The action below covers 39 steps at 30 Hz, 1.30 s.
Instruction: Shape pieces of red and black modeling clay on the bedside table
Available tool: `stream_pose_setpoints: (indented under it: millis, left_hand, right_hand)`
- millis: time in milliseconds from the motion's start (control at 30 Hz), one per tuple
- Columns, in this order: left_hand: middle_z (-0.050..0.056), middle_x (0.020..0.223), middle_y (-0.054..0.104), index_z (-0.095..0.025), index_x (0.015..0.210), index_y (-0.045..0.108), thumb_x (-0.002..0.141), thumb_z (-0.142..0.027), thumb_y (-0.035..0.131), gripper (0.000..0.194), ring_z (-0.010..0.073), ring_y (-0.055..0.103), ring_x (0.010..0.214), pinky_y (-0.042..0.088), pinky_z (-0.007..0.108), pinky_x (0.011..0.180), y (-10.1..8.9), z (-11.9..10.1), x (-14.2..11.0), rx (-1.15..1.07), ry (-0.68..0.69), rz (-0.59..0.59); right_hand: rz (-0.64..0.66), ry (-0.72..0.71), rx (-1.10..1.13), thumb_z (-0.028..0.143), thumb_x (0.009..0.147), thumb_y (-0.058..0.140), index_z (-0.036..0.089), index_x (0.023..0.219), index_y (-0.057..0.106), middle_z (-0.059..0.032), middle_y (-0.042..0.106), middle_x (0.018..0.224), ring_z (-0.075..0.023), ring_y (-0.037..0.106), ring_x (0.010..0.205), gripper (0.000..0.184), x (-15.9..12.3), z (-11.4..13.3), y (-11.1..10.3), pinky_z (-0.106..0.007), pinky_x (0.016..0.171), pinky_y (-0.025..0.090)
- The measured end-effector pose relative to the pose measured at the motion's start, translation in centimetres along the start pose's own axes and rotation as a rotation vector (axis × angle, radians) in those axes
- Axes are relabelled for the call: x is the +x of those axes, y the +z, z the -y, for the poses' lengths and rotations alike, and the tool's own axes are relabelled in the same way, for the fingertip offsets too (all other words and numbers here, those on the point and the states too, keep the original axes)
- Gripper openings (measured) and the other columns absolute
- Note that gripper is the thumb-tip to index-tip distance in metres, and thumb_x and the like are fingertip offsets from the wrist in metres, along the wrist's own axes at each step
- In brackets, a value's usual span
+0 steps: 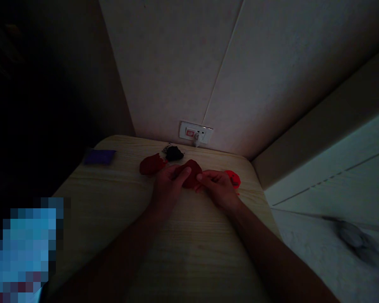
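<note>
A dark red, soft-looking piece [192, 171] with a rounded top is pinched between my two hands just above the wooden tabletop [177, 252]. My left hand [169, 183] grips its left side, thumb on the near face. On its right edge, my right hand [219, 187] closes thumb and fingers. Another dark red piece [151, 164] with a jagged edge lies left of my left hand. Behind it sits a small black crumpled thing [174, 153]. A bright red round piece [233, 179] with black marks lies beside my right hand, partly hidden by it. Dim light hides finer detail.
A purple packet [99, 157] lies near the table's far left edge. On the wall behind is a socket [196, 132] with a plug in it. A pixelated bright blue patch [25, 244] covers the lower left. Dark blurred things [355, 240] lie beyond the table's right edge.
</note>
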State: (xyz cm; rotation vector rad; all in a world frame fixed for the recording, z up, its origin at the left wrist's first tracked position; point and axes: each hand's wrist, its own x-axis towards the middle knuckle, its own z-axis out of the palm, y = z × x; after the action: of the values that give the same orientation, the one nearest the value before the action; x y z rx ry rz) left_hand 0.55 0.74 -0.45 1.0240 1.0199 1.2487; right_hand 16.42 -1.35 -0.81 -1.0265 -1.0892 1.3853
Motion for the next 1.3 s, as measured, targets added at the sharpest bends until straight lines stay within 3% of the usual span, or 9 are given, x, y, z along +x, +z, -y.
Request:
stream_pose_setpoints:
  millis: [233, 500, 733, 867, 1067, 1300]
  left_hand:
    - [-0.002, 0.06, 0.06, -0.016, 0.071, 0.068, 0.082, -0.041, 0.072, 0.028, 0.011, 0.052, 0.056, 0.038, 0.023, 0.053, -0.1, 0.3, 0.1, -0.059, -0.02, 0.051]
    - [-0.001, 0.062, 0.06, -0.017, 0.075, 0.067, 0.084, -0.043, 0.068, 0.028, 0.0121, 0.053, 0.056, 0.039, 0.023, 0.05, 0.2, -0.2, -0.4, 0.063, 0.084, 0.078]
    - [-0.002, 0.056, 0.057, -0.017, 0.069, 0.066, 0.086, -0.043, 0.067, 0.031, 0.0118, 0.051, 0.052, 0.038, 0.023, 0.049, 0.1, -0.4, -0.5, 0.083, 0.062, 0.081]
    - [-0.001, 0.065, 0.064, -0.017, 0.078, 0.069, 0.088, -0.041, 0.066, 0.026, 0.0138, 0.057, 0.058, 0.043, 0.024, 0.054, 0.1, -0.4, -0.7, 0.159, 0.114, 0.107]
    - [0.003, 0.082, 0.074, -0.018, 0.085, 0.073, 0.088, -0.039, 0.068, 0.022, 0.018, 0.066, 0.076, 0.049, 0.027, 0.069, 0.1, -0.3, -0.8, 0.235, 0.203, 0.096]
    - [0.001, 0.073, 0.072, -0.019, 0.076, 0.074, 0.087, -0.032, 0.069, 0.018, 0.0178, 0.064, 0.07, 0.048, 0.027, 0.065, 0.0, -0.3, -0.9, 0.232, 0.21, 0.082]
  right_hand:
    - [-0.027, 0.013, 0.105, 0.039, 0.076, 0.086, 0.018, 0.076, 0.079, -0.0016, 0.073, 0.064, -0.0119, 0.063, 0.054, 0.022, 0.0, 0.1, 0.0, -0.022, 0.054, 0.052]
    - [-0.084, -0.035, 0.042, 0.041, 0.081, 0.082, 0.018, 0.073, 0.076, 0.0003, 0.068, 0.059, -0.0118, 0.058, 0.052, 0.025, 0.1, -0.4, -0.1, -0.023, 0.053, 0.044]
    - [-0.103, -0.045, 0.154, 0.044, 0.08, 0.082, 0.019, 0.075, 0.074, 0.0006, 0.067, 0.062, -0.0119, 0.056, 0.053, 0.027, 0.2, -0.3, 0.3, -0.024, 0.053, 0.044]
    - [-0.133, -0.063, 0.049, 0.046, 0.082, 0.08, 0.02, 0.085, 0.077, -0.0001, 0.07, 0.069, -0.0128, 0.059, 0.058, 0.027, 0.1, -0.4, 0.2, -0.024, 0.057, 0.046]
    - [-0.154, -0.137, -0.181, 0.046, 0.081, 0.08, 0.02, 0.074, 0.078, -0.0001, 0.068, 0.065, -0.0133, 0.055, 0.06, 0.026, -0.1, -0.1, 0.1, -0.025, 0.057, 0.044]
    - [-0.162, -0.072, -0.157, 0.051, 0.077, 0.081, 0.02, 0.07, 0.072, 0.0016, 0.062, 0.061, -0.0121, 0.049, 0.054, 0.033, -0.4, 0.6, 0.8, -0.024, 0.051, 0.038]
